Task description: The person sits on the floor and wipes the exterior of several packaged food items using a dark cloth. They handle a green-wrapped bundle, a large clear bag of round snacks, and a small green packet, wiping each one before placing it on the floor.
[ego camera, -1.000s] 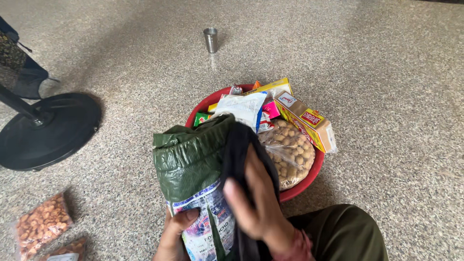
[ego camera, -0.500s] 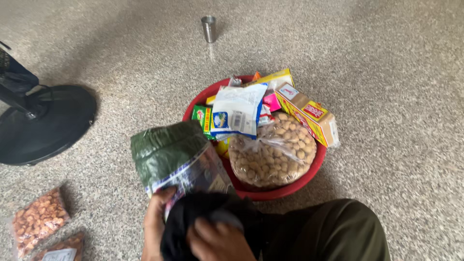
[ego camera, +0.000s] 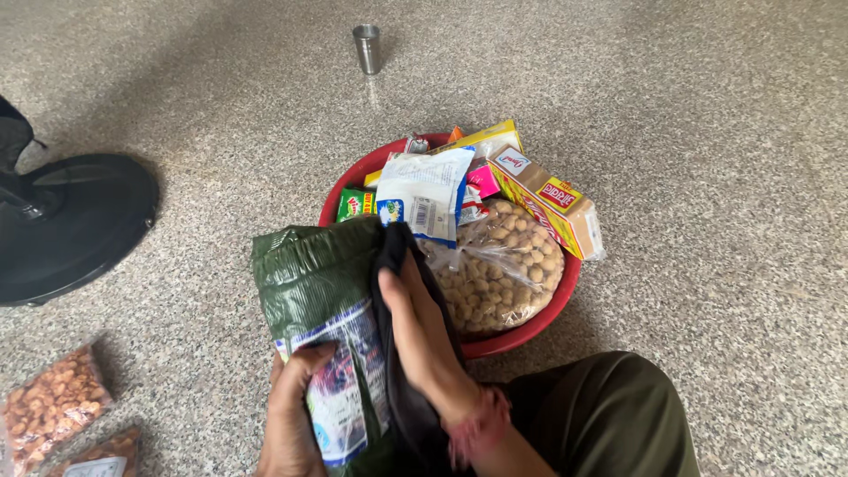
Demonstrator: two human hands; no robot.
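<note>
Right hand [ego camera: 422,340] has slid black cloth [ego camera: 408,353] back up green bag [ego camera: 322,291].

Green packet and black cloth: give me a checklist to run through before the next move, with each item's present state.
1. Left hand grips the green packet from below: ok.
2. Right hand presses the black cloth against the packet's side: ok.
3. Packet top folded shut: ok.
4. Packet clear of the red basin: cannot tell, its top edge overlaps the rim in this view.
5. Goods stay inside the basin: not ok, the yellow carton overhangs the rim.
6. Steel tumbler upright, away from the hands: ok.
</note>
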